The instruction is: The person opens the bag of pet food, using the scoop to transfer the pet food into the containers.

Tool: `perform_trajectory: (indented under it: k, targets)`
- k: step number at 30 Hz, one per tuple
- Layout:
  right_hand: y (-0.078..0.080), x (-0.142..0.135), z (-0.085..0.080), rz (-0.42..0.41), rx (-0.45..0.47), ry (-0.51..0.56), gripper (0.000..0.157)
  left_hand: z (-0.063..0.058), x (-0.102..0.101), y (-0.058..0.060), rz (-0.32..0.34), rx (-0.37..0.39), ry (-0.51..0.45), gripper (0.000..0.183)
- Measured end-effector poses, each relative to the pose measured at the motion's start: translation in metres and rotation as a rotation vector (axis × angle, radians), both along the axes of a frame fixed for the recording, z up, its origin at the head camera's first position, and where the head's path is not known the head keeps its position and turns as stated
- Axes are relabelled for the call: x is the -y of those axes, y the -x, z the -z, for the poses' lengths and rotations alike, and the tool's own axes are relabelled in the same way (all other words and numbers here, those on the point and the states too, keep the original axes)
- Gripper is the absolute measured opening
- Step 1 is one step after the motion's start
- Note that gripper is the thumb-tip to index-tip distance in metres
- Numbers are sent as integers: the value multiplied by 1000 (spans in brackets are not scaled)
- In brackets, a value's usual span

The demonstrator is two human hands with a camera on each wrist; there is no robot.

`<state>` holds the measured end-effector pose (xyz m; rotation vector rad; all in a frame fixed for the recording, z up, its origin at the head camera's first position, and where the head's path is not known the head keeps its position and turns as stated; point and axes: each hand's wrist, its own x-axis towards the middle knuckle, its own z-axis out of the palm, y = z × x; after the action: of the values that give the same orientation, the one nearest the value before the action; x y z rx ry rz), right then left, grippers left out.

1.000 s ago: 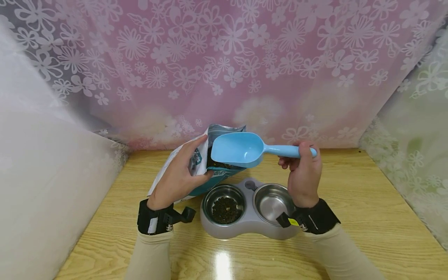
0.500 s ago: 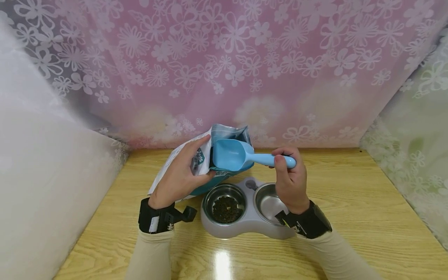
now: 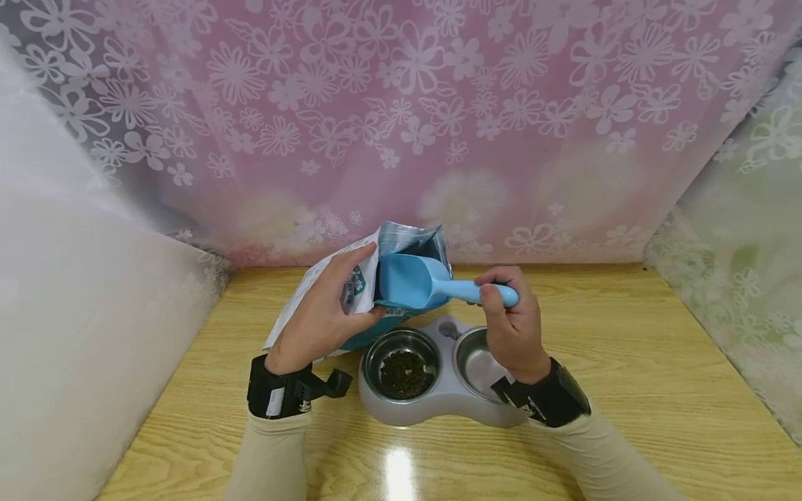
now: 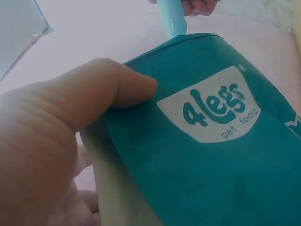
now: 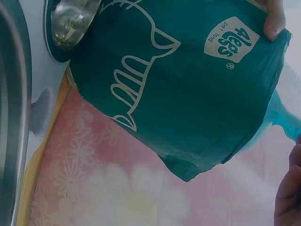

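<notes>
My left hand (image 3: 322, 313) grips the open end of a teal and white pet food bag (image 4: 211, 174), its thumb pressed on the teal front. The bag leans with its mouth toward the right. A light blue scoop (image 3: 410, 280) has its bowl inside the bag's mouth, so its tip is partly hidden. My right hand (image 3: 515, 323) holds the scoop's handle. Below the bag stands a grey double bowl stand (image 3: 441, 410). Brown kibble lies in its left steel bowl (image 3: 401, 337); bare metal shows in the right steel bowl (image 3: 479, 365), partly covered by my right hand.
Everything stands on a wood-grain table (image 3: 658, 390). A pink floral curtain (image 3: 401, 139) hangs close behind the bag. White fabric (image 3: 94, 313) closes the left side, and a pale green floral cloth (image 3: 745, 278) the right.
My right hand has moved left and slightly down, bringing the scoop from above the bag's mouth into it. My left hand has stayed in place on the bag, whose mouth looks wider.
</notes>
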<state>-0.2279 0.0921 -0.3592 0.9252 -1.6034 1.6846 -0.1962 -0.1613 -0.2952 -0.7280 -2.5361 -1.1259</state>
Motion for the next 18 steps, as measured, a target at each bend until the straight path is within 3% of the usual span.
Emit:
perform_trajectory:
  k: [3,6,11,18]
  targets:
    - [4,-1,9,49,34,-99,13,1,0,0,8,-3,1,82]
    - [5,2,17,91,89,-274,13,2,-1,0,15,-10,0,82]
    - [6,13,28,63,140,-549,18,2,-1,1,28,-23,4,80]
    - [5,18,30,-12,163,-590,20,1,1,-1,34,-10,2,78]
